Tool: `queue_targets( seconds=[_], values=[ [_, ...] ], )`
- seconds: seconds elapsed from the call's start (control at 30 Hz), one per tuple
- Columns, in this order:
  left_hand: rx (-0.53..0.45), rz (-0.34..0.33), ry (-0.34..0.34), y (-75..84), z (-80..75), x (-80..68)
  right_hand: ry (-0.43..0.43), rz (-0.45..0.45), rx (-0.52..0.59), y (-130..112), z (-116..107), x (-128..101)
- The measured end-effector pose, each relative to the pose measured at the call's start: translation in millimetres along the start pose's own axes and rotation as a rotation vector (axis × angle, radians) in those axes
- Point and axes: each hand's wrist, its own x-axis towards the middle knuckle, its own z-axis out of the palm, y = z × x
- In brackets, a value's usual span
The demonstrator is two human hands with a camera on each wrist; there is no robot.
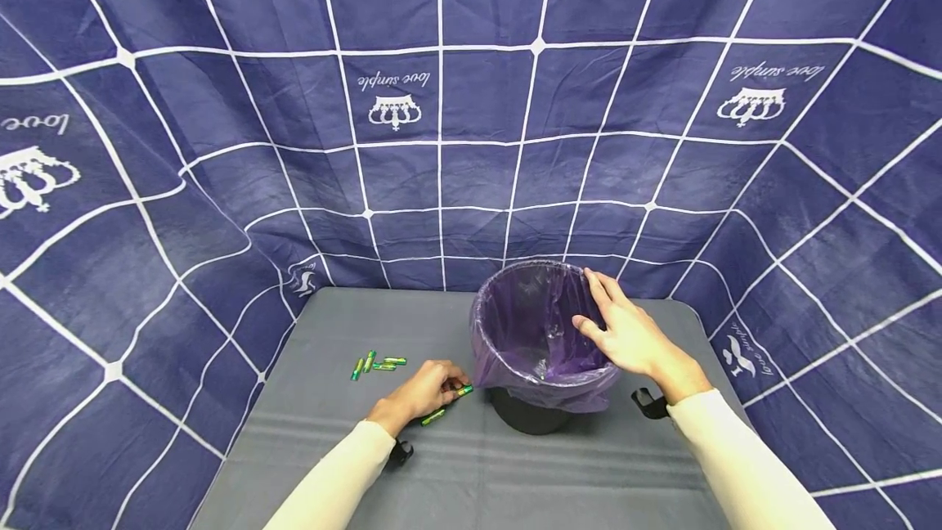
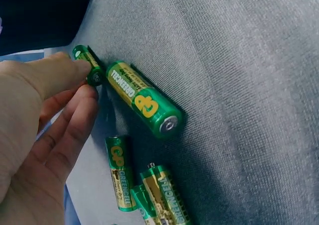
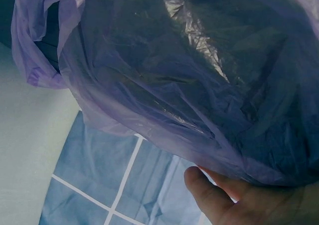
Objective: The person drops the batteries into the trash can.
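Grey tabletop: left hand pinches a small, hard, slippery battery at its end. Right hand, fingers relaxed, steadies the bin's flimsy purple liner (light, tearable).

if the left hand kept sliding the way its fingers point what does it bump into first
Probably the purple plastic liner draped over the black bin, just beyond the left hand and the green battery it pinches; depth is hard to judge.

glossy foil-wrapped batteries, matt grey woven tablecloth, thin shiny plastic liner
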Motion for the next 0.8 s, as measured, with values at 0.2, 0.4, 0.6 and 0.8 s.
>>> queue_targets(
  seconds=[0.2, 0.4, 0.6, 0.8],
  values=[
    [0.041, -0.126, -0.05, 6.8, -3.4, 0.7, 0.008, 0.003, -0.005, 0, 1, -1],
    [0.051, -0.202, -0.058, 5.6, -6.6, 1.4, 0.011, 0.007, -0.003, 0, 0, -2],
    [0.063, -0.315, -0.036, 4.8, -15.0, -6.2, 0.012, 0.0, 0.004, -1, 1, -1],
    [0.096, -0.281, -0.026, 4.5, -18.5, -11.6, 0.011, 0.002, -0.004, -2, 1, 0]
  ],
)
